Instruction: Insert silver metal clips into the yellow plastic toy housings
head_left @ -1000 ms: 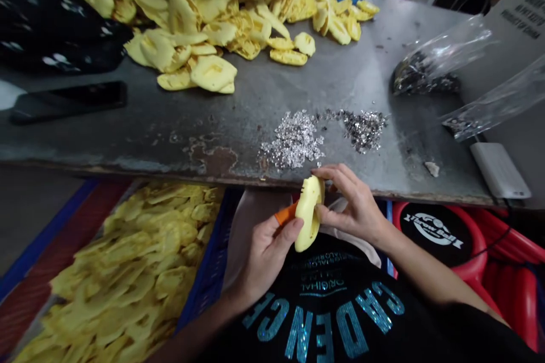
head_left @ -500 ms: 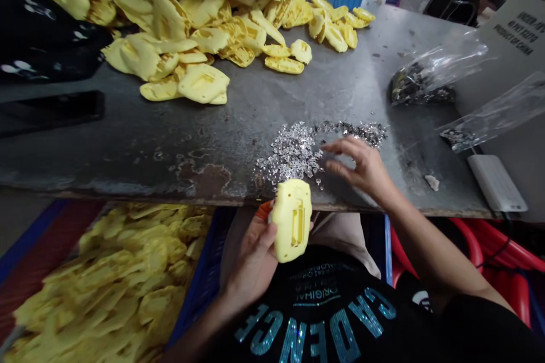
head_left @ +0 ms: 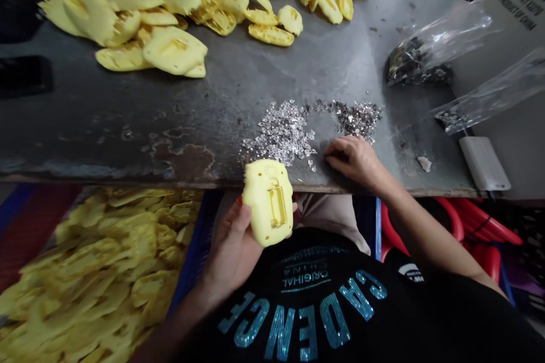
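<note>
My left hand (head_left: pixel 235 241) is wrapped round a yellow plastic shell (head_left: pixel 269 204), a rounded casing whose slotted battery-type recess faces up at me. It is held just off the table's near edge. Beyond it lies a pile of small shiny metal clips (head_left: pixel 283 130). A darker pile of metal pieces (head_left: pixel 360 119) is spread to the right of that. My right hand (head_left: pixel 353 159) rests low on the tabletop in front of the darker pile, fingers curled together. Whatever its fingertips may hold is hidden or too small to see.
Many yellow shells (head_left: pixel 174 51) are heaped on the metal table (head_left: pixel 238 85) at the back left. More fill a crate (head_left: pixel 198 238) below. Bags of metal parts (head_left: pixel 419 62) and a white power bank (head_left: pixel 484 161) sit at the right. A phone (head_left: pixel 25 75) lies far left.
My right hand has come down to the tabletop and its spread fingers have closed together. The yellow shell in my left hand has shifted left and turned more face-on. The view has tilted slightly downward.
</note>
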`<control>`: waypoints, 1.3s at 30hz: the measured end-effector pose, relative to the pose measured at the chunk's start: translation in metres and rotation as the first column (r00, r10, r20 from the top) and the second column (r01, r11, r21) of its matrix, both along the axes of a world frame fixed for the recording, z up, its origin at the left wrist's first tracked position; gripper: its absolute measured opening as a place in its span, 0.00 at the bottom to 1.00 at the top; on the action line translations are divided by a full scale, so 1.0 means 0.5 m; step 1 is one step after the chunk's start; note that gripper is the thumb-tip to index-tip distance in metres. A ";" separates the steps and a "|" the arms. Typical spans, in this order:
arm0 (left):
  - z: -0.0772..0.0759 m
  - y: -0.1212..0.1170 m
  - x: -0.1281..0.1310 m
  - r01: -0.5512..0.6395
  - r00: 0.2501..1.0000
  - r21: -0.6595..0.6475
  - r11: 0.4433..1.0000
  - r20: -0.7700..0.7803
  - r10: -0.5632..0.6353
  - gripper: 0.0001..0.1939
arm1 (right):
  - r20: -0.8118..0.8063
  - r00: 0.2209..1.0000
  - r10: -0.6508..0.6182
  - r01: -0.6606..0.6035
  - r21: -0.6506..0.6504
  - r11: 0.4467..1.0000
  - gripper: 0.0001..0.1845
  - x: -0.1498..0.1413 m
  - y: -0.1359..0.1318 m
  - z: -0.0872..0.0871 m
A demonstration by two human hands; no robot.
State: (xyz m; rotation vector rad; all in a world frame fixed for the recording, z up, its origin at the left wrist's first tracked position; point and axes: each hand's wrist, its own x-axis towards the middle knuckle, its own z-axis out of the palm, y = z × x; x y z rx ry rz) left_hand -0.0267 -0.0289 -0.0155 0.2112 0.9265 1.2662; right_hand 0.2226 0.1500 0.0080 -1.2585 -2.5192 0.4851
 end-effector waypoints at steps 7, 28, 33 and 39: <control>0.008 0.002 0.024 0.061 0.998 0.021 0.998 -0.036 -0.060 0.26 | -0.028 0.993 -0.116 0.118 0.098 0.988 0.09 0.054 -0.051 -0.035; 0.033 -0.009 0.052 0.198 0.969 0.099 0.975 0.131 -0.210 0.32 | -0.327 0.861 0.389 -0.374 0.111 0.921 0.05 -0.025 -0.150 0.109; 0.041 -0.020 0.054 0.201 0.969 0.110 0.973 0.120 -0.214 0.32 | -0.141 0.860 0.491 -0.461 0.198 0.865 0.09 -0.035 -0.152 0.129; 0.035 -0.030 0.055 0.200 0.972 0.123 0.972 0.099 -0.212 0.33 | -0.012 0.841 0.541 -0.527 0.208 0.824 0.15 -0.042 -0.159 0.145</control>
